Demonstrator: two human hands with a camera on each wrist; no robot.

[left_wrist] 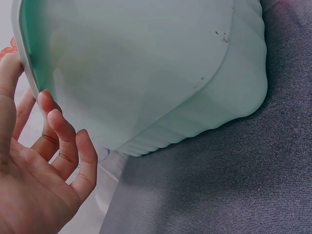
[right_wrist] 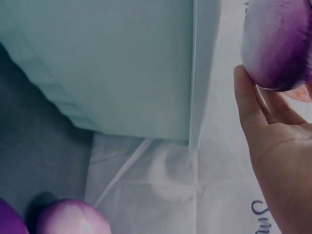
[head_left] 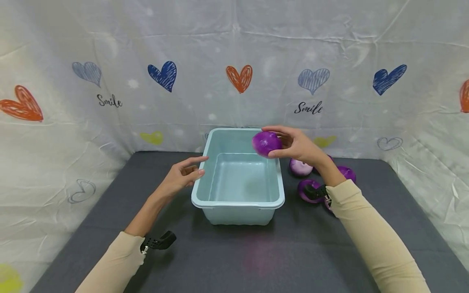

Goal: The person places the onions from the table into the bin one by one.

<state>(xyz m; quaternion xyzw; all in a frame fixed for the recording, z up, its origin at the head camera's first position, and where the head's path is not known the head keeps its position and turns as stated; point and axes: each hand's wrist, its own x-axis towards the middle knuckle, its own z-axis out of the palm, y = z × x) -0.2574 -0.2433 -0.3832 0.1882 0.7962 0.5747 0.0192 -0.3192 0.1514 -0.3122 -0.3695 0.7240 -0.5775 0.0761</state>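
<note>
In the head view, my right hand (head_left: 293,144) grips a red onion (head_left: 266,143) between thumb and fingers, above the right rim of a pale blue plastic basin (head_left: 238,204). The right wrist view shows this onion (right_wrist: 278,44) with a whitish side shading to purple. My left hand (head_left: 181,175) is at the basin's left rim, index finger and thumb extended to it. Its other fingers bend loosely beside the outer wall in the left wrist view. No onion shows inside the basin.
Several more onions lie right of the basin, among them a pale one (head_left: 300,167) and a purple one (head_left: 309,191); my right forearm partly hides the group. A dark grey cloth (head_left: 220,260) covers the table. Behind it hangs a white curtain (head_left: 198,110) printed with hearts.
</note>
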